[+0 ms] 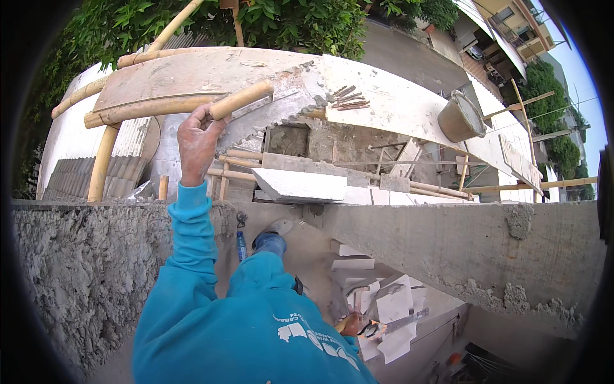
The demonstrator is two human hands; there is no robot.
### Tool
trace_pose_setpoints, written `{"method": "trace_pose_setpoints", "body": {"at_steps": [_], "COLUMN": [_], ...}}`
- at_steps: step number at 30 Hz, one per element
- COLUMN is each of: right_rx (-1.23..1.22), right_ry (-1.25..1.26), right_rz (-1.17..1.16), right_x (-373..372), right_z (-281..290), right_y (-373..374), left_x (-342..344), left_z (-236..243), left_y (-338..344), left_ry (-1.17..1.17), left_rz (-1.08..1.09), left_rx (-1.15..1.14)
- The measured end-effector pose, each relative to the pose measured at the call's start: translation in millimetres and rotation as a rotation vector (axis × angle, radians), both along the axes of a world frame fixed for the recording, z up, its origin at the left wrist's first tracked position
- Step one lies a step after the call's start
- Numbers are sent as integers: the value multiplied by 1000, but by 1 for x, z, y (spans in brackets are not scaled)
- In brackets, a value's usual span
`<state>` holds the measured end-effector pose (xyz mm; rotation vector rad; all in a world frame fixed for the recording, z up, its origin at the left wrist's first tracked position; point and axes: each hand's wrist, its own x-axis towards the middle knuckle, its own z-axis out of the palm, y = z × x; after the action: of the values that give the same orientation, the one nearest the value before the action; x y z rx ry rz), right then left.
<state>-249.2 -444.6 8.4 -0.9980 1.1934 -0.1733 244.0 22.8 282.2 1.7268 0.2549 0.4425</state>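
My left hand [197, 137] is raised beyond the wall. Its thumb and fingers are closed round the lower end of a short bamboo piece [244, 99], which tilts up to the right. Just under that piece runs a thin, pale metal-like strip [254, 109]; whether my hand also holds it I cannot tell. Low down, partly hidden by my blue sleeve and torso, my right hand [352, 325] is closed on a yellowish handle. The rest of that tool is hidden. Beside it lie white block pieces [393, 301] and a dark, curved object [369, 329].
A rough concrete wall [96, 275] stands at the left, a smoother one [460, 249] at the right. Bamboo poles [153, 110] and boards form scaffolding beyond. A bucket [461, 117] and several rusty rods [349, 98] rest on a board. A blue bottle [241, 246] stands by my foot.
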Motion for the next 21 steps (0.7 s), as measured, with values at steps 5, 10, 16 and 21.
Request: {"method": "trace_pose_setpoints", "body": {"at_steps": [5,10,16,21], "right_rx": [-85,-182,-165,-178], "right_ry": [79,130,136,230], "right_rz": [-44,-104,-146,-126], "right_x": [35,20,28,16], "right_z": [50,68,96,84], "right_y": [38,72,113,121], "left_x": [163,264,298,290], "left_z": [-75,-130,-171,-195], "left_y": [-97,-225,-285,-281], "left_ry": [44,125,229,213], "left_rz": [-92,-262,-409,-508], "left_rx": [-2,104,249,347]}}
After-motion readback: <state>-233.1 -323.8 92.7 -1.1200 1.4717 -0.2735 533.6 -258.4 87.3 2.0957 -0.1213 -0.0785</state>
